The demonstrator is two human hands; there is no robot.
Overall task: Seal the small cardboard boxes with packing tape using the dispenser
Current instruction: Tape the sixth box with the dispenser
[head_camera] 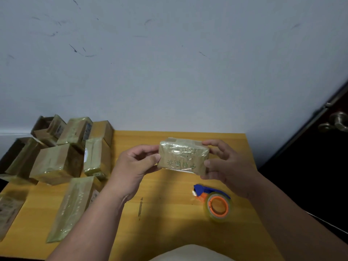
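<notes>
A small cardboard box (183, 156) covered in shiny clear tape, with green print on its near face, is held above the yellow table (169, 213). My left hand (136, 164) grips its left end between thumb and fingers. My right hand (226, 164) grips its right end the same way. The tape dispenser (214, 201), blue with an orange hub and a roll of clear tape, lies on the table below my right hand, touched by neither hand.
Several taped cardboard boxes (62, 159) are piled on the table's left side, one long box (75, 206) lying near my left forearm. A wall stands behind the table. A dark door with a metal knob (337, 123) is at the right.
</notes>
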